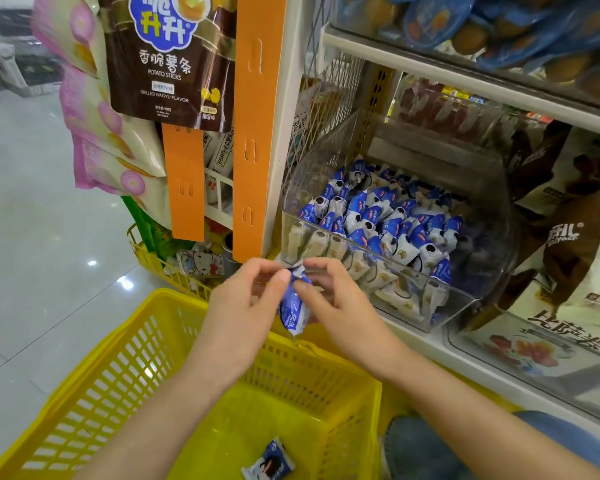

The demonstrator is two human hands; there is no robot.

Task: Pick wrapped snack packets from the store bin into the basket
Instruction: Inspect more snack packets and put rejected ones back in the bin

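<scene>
A blue and white wrapped snack packet (293,308) hangs between both hands above the far rim of the yellow basket (125,344). My left hand (246,299) pinches its top edge from the left, and my right hand (329,299) pinches it from the right. Another blue packet (269,462) lies on the basket floor. The clear plastic store bin (478,258) on the shelf to the right holds several more blue and white packets (388,220).
Orange hanging strips (257,133) with a brown potato stick bag (167,64) and pink bags (97,126) hang on the left. A yellow wire basket (174,271) stands behind. Brown snack bags (575,244) fill the right shelf. My knee (426,448) is beside the basket.
</scene>
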